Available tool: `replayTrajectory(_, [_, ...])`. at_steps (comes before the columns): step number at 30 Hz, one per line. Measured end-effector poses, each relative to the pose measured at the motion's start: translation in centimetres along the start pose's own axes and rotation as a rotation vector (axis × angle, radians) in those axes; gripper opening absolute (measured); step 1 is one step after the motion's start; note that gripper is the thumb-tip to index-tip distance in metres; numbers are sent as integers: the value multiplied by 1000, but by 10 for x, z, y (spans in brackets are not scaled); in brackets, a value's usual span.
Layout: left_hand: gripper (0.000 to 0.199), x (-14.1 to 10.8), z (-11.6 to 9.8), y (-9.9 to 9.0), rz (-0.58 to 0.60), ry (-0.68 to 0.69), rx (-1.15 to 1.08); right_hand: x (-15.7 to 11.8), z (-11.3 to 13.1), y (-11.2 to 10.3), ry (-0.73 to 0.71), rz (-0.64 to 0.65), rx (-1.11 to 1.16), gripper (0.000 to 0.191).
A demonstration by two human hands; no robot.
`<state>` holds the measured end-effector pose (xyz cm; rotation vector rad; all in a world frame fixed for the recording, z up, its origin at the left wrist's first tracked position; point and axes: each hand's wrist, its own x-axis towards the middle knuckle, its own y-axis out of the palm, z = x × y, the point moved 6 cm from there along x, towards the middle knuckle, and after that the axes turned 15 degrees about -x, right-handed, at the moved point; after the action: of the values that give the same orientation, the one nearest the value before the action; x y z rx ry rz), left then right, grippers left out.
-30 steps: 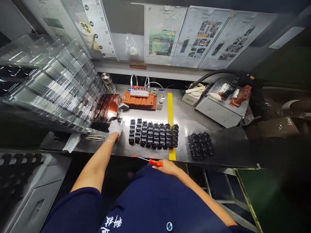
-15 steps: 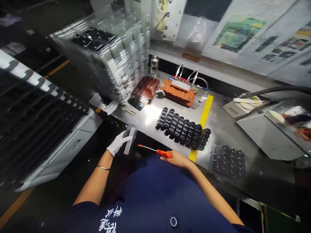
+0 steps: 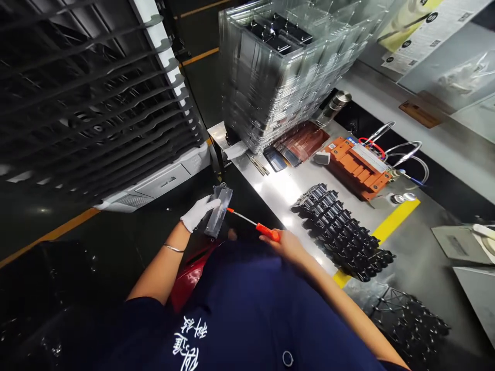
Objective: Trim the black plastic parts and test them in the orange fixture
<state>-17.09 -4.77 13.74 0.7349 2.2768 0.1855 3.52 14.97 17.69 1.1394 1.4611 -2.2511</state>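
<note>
My left hand [image 3: 198, 212], in a white glove, grips a dark rectangular plastic part [image 3: 218, 216] with a glossy flat face and small lugs at its upper end. Bare, my right hand [image 3: 285, 241] is closed round the handle of an orange-handled tool [image 3: 267, 232] with a thin metal shaft and an orange tip. That tip points left and lies at the part's right edge; whether it touches cannot be made out. Both hands are in front of my body, left of the metal bench [image 3: 266, 188].
Rows of black moulded parts [image 3: 344, 232] stand on the bench, with more black parts [image 3: 413, 324] near its right end. An orange fixture [image 3: 358, 167] with hoses sits behind. Tall clear trays [image 3: 263, 87] are stacked at the back left, beside a slatted rack [image 3: 96, 103].
My view has turned left, so the bench appears further right and slanted. The tool's tip has come closer to the part, whose glossy face has tilted.
</note>
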Motion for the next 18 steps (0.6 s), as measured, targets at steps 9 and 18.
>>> replayTrajectory(9, [34, -3, 2, -72, -246, -148, -214, 13, 38, -7, -20, 11, -20, 54])
replayTrajectory(18, [51, 1, -24, -57, -80, -64, -81, 15, 52, -5, -138, 92, -26, 53])
